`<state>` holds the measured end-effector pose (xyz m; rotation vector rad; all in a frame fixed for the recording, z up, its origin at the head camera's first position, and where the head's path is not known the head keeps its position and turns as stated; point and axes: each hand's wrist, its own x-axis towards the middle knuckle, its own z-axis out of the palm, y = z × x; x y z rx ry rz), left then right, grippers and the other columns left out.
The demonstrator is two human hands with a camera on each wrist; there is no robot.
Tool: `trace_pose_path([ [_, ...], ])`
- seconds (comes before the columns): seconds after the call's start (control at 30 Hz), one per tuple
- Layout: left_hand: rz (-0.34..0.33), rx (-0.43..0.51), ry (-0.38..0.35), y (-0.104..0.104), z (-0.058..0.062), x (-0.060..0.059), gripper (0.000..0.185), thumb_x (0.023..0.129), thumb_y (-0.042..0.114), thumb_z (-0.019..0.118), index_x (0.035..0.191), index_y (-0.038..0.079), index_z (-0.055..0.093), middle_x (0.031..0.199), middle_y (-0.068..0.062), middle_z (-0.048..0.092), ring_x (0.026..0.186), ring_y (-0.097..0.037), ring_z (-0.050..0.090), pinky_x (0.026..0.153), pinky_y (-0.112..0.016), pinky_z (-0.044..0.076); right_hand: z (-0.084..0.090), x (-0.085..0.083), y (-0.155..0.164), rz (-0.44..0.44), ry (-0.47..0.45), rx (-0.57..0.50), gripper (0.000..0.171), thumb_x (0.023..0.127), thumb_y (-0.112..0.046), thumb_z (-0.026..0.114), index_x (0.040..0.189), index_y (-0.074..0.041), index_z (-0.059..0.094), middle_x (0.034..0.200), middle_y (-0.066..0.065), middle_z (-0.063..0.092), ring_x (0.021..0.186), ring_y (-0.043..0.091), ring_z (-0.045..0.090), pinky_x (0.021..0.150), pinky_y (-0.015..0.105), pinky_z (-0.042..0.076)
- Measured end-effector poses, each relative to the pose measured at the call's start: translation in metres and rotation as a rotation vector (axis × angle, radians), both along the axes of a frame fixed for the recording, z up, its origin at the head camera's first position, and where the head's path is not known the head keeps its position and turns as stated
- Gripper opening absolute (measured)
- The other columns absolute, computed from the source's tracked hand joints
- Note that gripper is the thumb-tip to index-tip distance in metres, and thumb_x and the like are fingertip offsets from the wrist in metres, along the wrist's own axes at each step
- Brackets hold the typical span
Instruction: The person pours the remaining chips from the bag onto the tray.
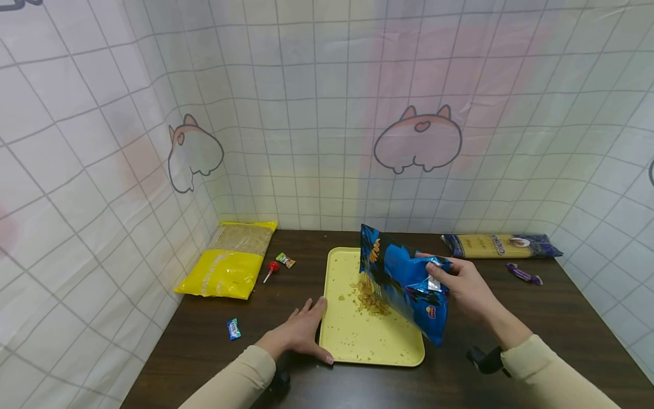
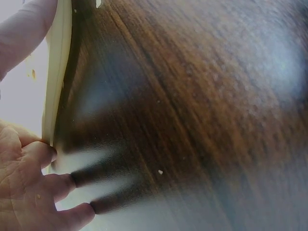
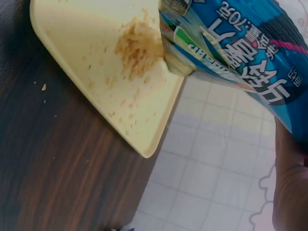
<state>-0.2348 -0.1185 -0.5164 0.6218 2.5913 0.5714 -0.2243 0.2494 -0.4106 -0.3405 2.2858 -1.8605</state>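
Near the middle of the head view, the right hand is gripping a tilted blue snack bag, mouth down over the yellow tray; a pile of crumbs is already lying there, though what remains inside is hidden. At the left wrist view's lower left, the left hand is resting flat, fingers relaxed, against the tray's edge. Across the right wrist view's top, crumbs are lying heaped at the bag's mouth
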Motion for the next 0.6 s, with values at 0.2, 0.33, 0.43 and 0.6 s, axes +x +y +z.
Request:
trace_pose_path([
  [0.2,-0.005,-0.001,0.004,0.0003,-0.0001,-0.0003,0.130,0.070,0.055,0.091,0.163,0.001,0.017,0.171,-0.018,0.019,0.157,-0.045,0.015,0.121,-0.066,0.022,0.0047,-0.0012,-0.0017,-0.004,-0.011,0.024,0.059,0.107,-0.035,0.053,0.148,0.007,0.048,0.151,0.024,0.052,0.112,0.008,0.069,0.091,0.038,0.060],
  [0.33,-0.004,0.002,0.002,-0.0002,-0.0009,-0.0002,0.131,0.070,0.055,0.090,0.163,0.001,0.016,0.171,-0.018,0.019,0.157,-0.045,0.015,0.121,-0.067,0.022,0.0054,-0.0019,-0.0023,-0.017,-0.003,0.016,0.059,0.107,-0.036,0.054,0.147,0.007,0.049,0.150,0.012,0.057,0.110,0.004,0.069,0.090,0.036,0.060],
  [0.43,-0.005,0.007,0.003,-0.0005,-0.0007,0.0004,0.130,0.070,0.055,0.091,0.163,0.001,0.016,0.170,-0.018,0.019,0.157,-0.045,0.015,0.121,-0.067,0.022,0.0057,-0.0036,-0.0031,-0.022,0.012,0.008,0.057,0.106,-0.036,0.054,0.145,0.006,0.052,0.148,0.004,0.059,0.111,0.002,0.068,0.090,0.034,0.060],
  [0.6,-0.005,0.011,0.006,-0.0005,-0.0006,0.0002,0.130,0.070,0.054,0.091,0.163,0.001,0.017,0.170,-0.018,0.019,0.157,-0.045,0.015,0.121,-0.067,0.022,0.0074,-0.0084,-0.0054,-0.029,0.040,0.032,0.055,0.106,-0.038,0.054,0.142,0.003,0.057,0.150,0.014,0.057,0.110,0.001,0.068,0.090,0.031,0.060],
])
